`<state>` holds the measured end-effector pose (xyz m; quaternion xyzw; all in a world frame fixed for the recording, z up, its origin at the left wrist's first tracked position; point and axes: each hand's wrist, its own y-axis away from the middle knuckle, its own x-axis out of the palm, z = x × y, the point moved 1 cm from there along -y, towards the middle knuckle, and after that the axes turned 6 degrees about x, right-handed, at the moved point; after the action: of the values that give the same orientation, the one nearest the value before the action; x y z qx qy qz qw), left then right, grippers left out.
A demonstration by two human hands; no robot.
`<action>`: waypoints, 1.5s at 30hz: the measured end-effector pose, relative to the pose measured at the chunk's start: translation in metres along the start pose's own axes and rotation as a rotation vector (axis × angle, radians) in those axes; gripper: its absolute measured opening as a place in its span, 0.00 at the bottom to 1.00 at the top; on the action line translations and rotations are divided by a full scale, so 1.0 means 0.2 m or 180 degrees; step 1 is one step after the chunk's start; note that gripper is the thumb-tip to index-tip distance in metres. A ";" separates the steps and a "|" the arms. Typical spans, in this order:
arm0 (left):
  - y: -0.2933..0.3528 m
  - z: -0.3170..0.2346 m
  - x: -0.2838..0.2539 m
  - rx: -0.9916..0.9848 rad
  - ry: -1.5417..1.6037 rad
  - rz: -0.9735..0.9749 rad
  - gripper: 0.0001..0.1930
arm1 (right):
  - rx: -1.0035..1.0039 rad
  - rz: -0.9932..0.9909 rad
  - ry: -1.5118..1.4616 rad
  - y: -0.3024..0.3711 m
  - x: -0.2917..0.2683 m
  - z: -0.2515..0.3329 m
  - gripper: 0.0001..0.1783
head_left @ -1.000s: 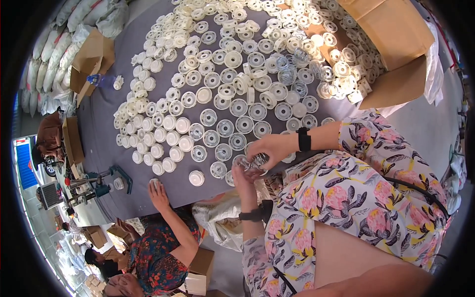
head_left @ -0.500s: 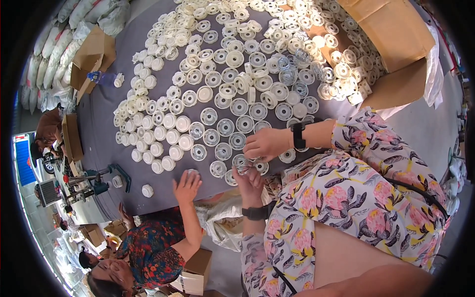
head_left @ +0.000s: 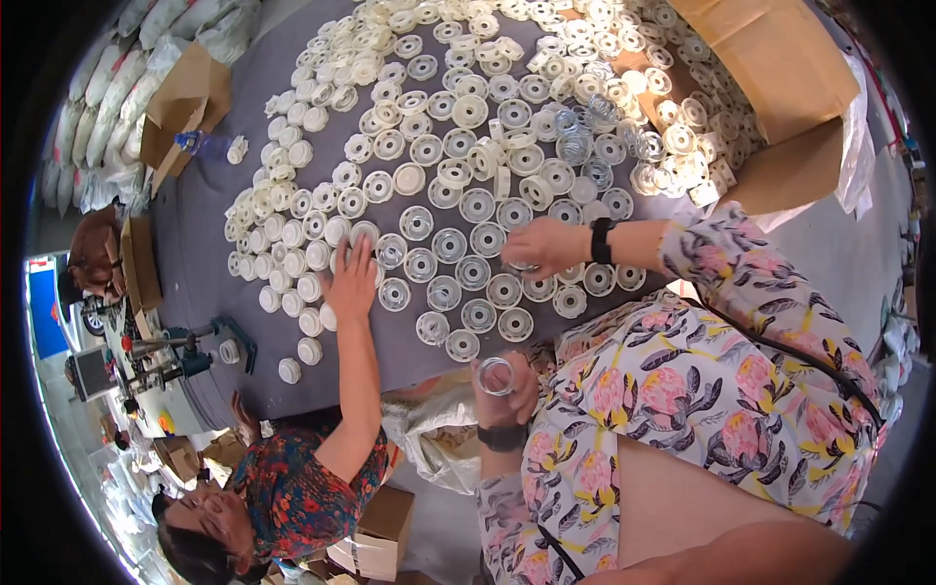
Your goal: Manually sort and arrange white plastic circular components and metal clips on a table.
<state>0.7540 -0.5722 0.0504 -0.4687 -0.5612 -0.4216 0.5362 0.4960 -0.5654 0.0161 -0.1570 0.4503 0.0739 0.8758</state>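
My left hand (head_left: 519, 388) is closed round a clear round disc (head_left: 495, 376) with a bright rim, just off the table's near edge. Whether more discs are stacked under it is hidden. My right hand (head_left: 552, 246) reaches over the rows of white round parts (head_left: 477, 207), its fingertips pressed together and down on one of them. What those fingers grip is covered. Several parts to its left, such as a shiny-faced part (head_left: 444, 293), seem to have clear discs in them. Loose clear discs (head_left: 575, 146) lie in a pile beyond my right hand.
Across the table, a co-worker's hand (head_left: 353, 280) rests on capped white parts (head_left: 317, 254). White parts heap up toward the far side and around an open cardboard box (head_left: 780, 161). At left stand a bottle (head_left: 203, 144) and a clamp-like stand (head_left: 190, 356).
My left hand has drawn back toward me with the clear disc. My right hand has moved slightly right and away from me. The co-worker's hand has moved onto the capped parts.
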 end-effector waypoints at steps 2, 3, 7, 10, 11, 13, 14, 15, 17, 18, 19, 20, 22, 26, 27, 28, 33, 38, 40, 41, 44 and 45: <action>-0.05 -0.05 -0.10 0.0265 -0.0984 -0.1228 0.27 | 0.0576 0.0213 0.0116 0.06 -0.02 -0.03 0.21; -0.04 -0.09 -0.16 0.0536 -0.2010 -0.2483 0.26 | 0.1015 0.0305 -0.0292 0.05 -0.02 -0.01 0.23; 0.17 -0.22 -0.46 0.1044 -0.6110 -0.3912 0.22 | 0.1710 0.0263 -0.1156 0.04 0.07 0.05 0.27; 0.19 -0.23 -0.48 0.0669 -0.6729 -0.4001 0.24 | 0.2029 0.0425 -0.1768 0.03 0.12 0.13 0.29; 0.20 -0.23 -0.49 0.0547 -0.7202 -0.3885 0.24 | 0.2315 0.0508 -0.2114 0.03 0.14 0.16 0.30; 0.15 -0.20 -0.47 0.0526 -0.7601 -0.3710 0.25 | 0.2121 0.0209 -0.1979 0.04 0.15 0.20 0.30; 0.14 -0.18 -0.45 0.0454 -0.7506 -0.3858 0.28 | 0.2688 0.0398 -0.2662 0.06 0.15 0.21 0.30; 0.14 -0.16 -0.37 0.0374 -0.7401 -0.4094 0.31 | 0.3203 0.0646 -0.3373 0.04 0.13 0.24 0.29; 0.07 -0.12 -0.26 0.0191 -0.6960 -0.4074 0.29 | 0.3230 0.0879 -0.3597 0.06 0.20 0.20 0.27; 0.01 -0.08 -0.26 0.0867 -0.5881 -0.3241 0.26 | 0.3273 0.1076 -0.3811 0.09 0.23 0.18 0.25; -0.01 -0.05 -0.24 0.1426 -0.4757 -0.2493 0.24 | 0.3256 0.1096 -0.3818 0.08 0.24 0.20 0.25; -0.03 -0.02 -0.25 0.1437 -0.4765 -0.2517 0.24 | 0.3430 0.1371 -0.4227 0.08 0.25 0.22 0.23; -0.05 0.03 -0.28 0.1175 -0.4223 -0.1891 0.20 | 0.3581 0.1828 -0.4852 0.07 0.22 0.25 0.21; 0.00 0.03 -0.30 0.1118 -0.4824 -0.1786 0.14 | 0.3531 0.2117 -0.5124 0.12 0.24 0.24 0.22; 0.00 0.04 -0.31 0.0922 -0.4211 -0.2046 0.11 | 0.3384 0.1794 -0.4456 0.13 0.23 0.23 0.24; 0.00 0.04 -0.31 0.0724 -0.3592 -0.2280 0.09 | 0.3219 0.1474 -0.3792 0.14 0.23 0.22 0.25; 0.08 0.01 -0.43 0.0891 -0.1457 -0.2732 0.13 | 0.2391 0.0368 -0.1881 0.14 0.11 0.03 0.27; -0.03 0.08 -0.46 0.0815 -0.6823 -0.2852 0.21 | 0.3189 0.0456 -0.2577 0.20 0.08 0.05 0.26; -0.04 0.09 -0.49 0.0920 -0.7701 -0.2513 0.22 | 0.3168 0.0472 -0.2717 0.21 0.11 0.07 0.26; -0.04 0.08 -0.52 0.1267 -0.7479 -0.2668 0.22 | 0.3147 0.0491 -0.2859 0.21 0.13 0.08 0.26; 0.04 -0.03 -0.48 0.1687 -0.7002 -0.3271 0.20 | 0.3188 0.0630 -0.2916 0.21 0.13 0.12 0.24; 0.05 -0.10 -0.48 0.1766 -0.6718 -0.3586 0.19 | 0.3344 0.0691 -0.2947 0.23 0.11 0.11 0.23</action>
<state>0.7666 -0.5969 -0.0440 -0.1422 -0.9149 0.1254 -0.3564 0.5145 -0.5151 0.0006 0.3796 0.0209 -0.0071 0.9249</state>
